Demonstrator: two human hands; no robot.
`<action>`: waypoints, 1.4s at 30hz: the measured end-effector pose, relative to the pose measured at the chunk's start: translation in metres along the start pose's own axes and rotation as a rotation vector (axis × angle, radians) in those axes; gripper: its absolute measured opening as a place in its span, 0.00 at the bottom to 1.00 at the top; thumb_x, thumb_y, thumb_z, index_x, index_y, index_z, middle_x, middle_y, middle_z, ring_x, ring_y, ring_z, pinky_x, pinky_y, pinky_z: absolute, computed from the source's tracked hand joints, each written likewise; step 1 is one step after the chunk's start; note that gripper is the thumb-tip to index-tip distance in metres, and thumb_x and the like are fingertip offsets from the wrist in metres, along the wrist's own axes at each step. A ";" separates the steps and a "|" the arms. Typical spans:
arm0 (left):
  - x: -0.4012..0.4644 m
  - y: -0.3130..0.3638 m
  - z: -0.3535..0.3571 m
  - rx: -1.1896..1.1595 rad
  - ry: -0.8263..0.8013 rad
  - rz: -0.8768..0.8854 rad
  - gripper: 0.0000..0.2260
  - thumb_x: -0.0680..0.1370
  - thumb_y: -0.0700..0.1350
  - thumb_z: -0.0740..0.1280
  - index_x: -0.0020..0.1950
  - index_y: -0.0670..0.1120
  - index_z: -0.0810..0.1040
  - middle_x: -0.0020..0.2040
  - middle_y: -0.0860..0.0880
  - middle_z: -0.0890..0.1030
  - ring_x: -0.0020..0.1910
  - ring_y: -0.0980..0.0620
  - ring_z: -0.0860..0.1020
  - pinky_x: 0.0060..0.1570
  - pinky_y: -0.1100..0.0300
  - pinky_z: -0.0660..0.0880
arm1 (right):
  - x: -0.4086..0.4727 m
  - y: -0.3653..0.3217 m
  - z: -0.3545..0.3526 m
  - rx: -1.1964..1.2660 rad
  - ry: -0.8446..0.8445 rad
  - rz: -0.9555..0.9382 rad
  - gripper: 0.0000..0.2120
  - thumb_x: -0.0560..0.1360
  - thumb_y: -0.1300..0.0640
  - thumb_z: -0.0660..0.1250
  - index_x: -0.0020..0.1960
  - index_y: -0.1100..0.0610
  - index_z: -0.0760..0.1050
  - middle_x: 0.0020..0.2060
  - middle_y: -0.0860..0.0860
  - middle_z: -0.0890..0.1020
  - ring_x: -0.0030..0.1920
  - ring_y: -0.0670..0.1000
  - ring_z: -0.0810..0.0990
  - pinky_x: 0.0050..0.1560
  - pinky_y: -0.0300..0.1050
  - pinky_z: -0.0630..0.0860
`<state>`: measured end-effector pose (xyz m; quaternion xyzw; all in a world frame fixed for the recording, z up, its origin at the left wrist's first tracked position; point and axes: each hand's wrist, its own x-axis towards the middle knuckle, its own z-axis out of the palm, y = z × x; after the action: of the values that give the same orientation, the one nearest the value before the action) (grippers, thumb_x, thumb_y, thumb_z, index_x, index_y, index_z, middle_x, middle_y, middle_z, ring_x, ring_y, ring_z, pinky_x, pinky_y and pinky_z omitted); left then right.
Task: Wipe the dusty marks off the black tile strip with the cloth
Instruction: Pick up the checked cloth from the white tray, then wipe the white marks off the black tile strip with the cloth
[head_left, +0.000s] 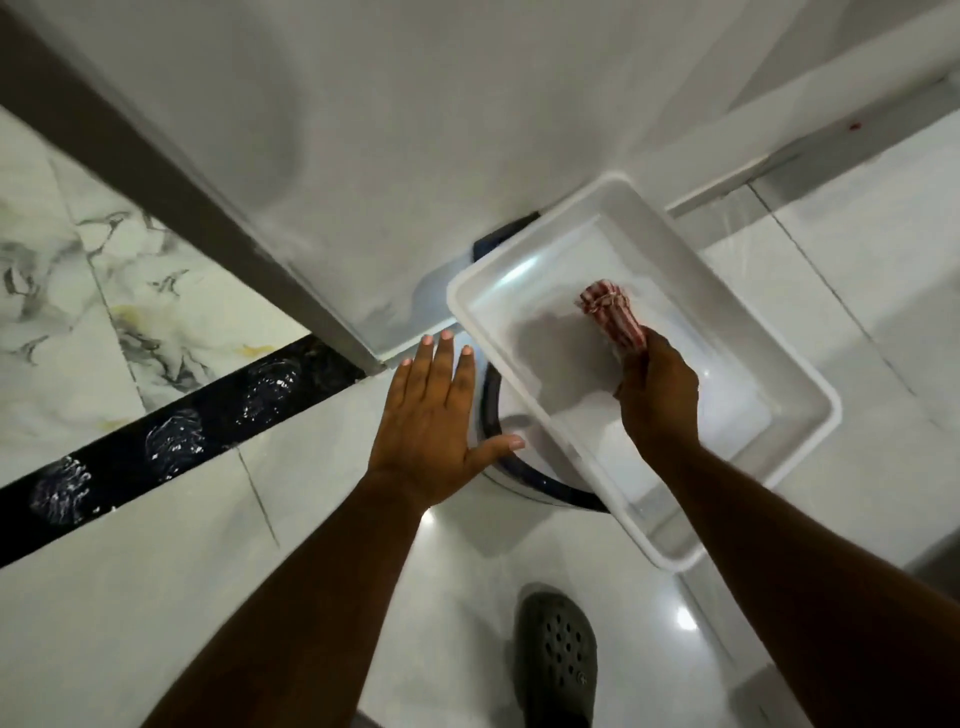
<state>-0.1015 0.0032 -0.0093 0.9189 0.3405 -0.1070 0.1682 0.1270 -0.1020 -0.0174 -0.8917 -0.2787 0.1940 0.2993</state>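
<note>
The right hand (657, 395) is closed around a red-and-white striped cloth (613, 317) and holds it inside the white plastic tray (810, 410) at the centre right of the frame. The left hand (434, 415) is open, with fingers spread flat and holding nothing. The black tile strip (171, 441) lies to the left of both hands; its long axis runs diagonally from the lower left edge up toward the centre. It carries several whitish dusty marks (174, 439). The empty left hand is nearer to the strip, so the cloth probably must travel leftward across the frame.
</note>
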 end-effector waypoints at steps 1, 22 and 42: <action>-0.012 -0.011 -0.005 -0.018 0.001 -0.020 0.51 0.64 0.80 0.27 0.78 0.48 0.31 0.83 0.41 0.38 0.82 0.41 0.37 0.79 0.48 0.36 | -0.007 -0.017 -0.001 0.029 0.006 -0.024 0.15 0.84 0.55 0.58 0.67 0.55 0.74 0.48 0.56 0.83 0.39 0.52 0.82 0.41 0.48 0.79; -0.239 -0.351 0.086 -0.146 -0.004 -0.627 0.56 0.68 0.80 0.34 0.83 0.42 0.46 0.84 0.38 0.45 0.83 0.39 0.44 0.80 0.43 0.43 | -0.134 -0.207 0.318 -0.076 -0.408 -0.347 0.14 0.82 0.55 0.60 0.67 0.54 0.74 0.45 0.54 0.83 0.38 0.52 0.82 0.42 0.48 0.79; -0.234 -0.443 0.336 -0.307 -0.009 -0.985 0.62 0.65 0.82 0.50 0.81 0.35 0.50 0.81 0.29 0.49 0.80 0.28 0.49 0.75 0.31 0.54 | -0.140 -0.096 0.572 -0.821 -0.739 -1.124 0.33 0.82 0.36 0.44 0.80 0.54 0.55 0.80 0.56 0.53 0.80 0.62 0.49 0.76 0.69 0.46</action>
<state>-0.5966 0.0525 -0.3502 0.6138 0.7438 -0.1264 0.2324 -0.3103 0.1190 -0.3572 -0.5340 -0.8186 0.1790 -0.1129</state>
